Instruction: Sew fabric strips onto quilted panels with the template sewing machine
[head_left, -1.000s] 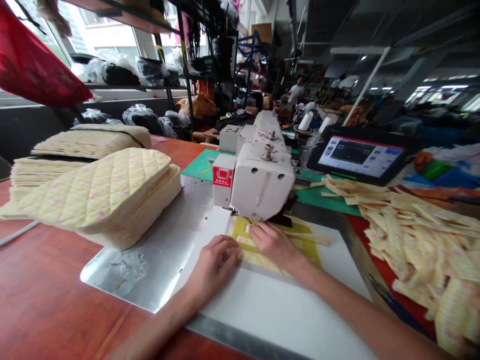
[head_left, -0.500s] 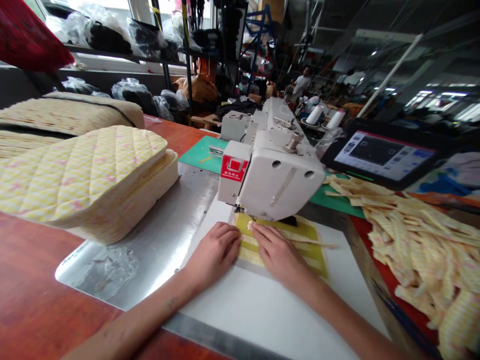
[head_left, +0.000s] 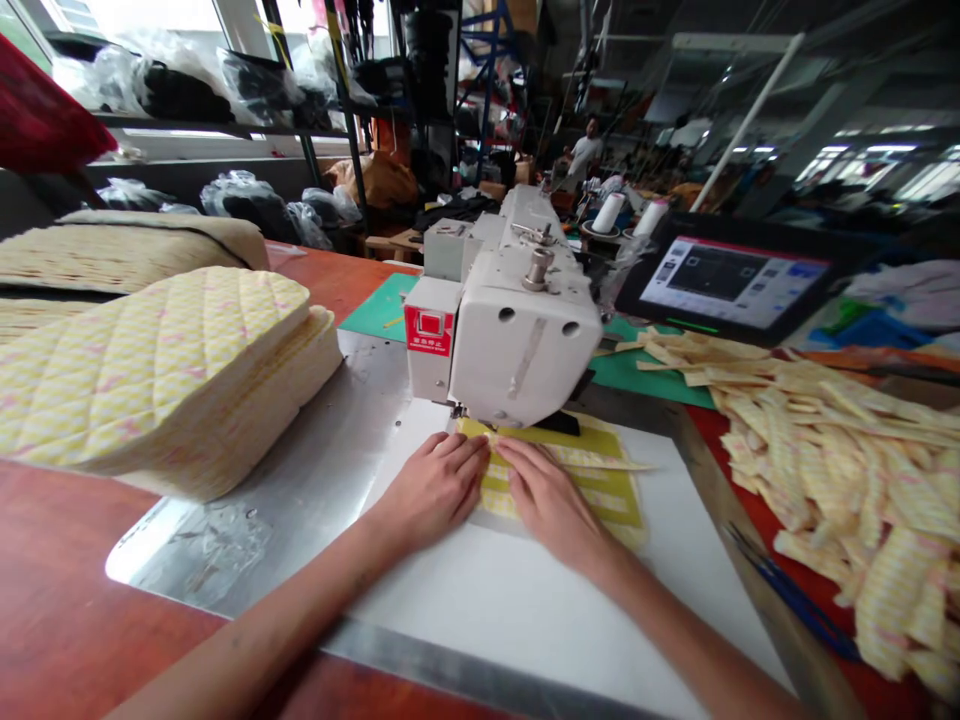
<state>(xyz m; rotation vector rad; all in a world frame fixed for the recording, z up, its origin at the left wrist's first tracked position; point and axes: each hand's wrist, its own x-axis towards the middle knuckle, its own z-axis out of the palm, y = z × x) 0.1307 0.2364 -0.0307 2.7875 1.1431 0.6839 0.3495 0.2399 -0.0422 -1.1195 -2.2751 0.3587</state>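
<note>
Left hand [head_left: 435, 490] sits open and flat, not clenched, on the quilted yellow strips [head_left: 570, 458], and right hand [head_left: 551, 500] presses open just beside it. From my view, the strips lie on a yellow sheet [head_left: 611, 495] on a white board [head_left: 525, 620], right under the sewing machine head [head_left: 525, 350] at 12 o'clock. I see stacked quilted pads [head_left: 150, 380] at 10 o'clock on the red tabletop [head_left: 75, 600], and a pile of loose strips [head_left: 832, 470] at 3 o'clock.

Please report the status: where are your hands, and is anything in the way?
Left hand, right hand flat on yellow sewing template. Quilted fabric strip on it. Sewing machine head at far edge.
</note>
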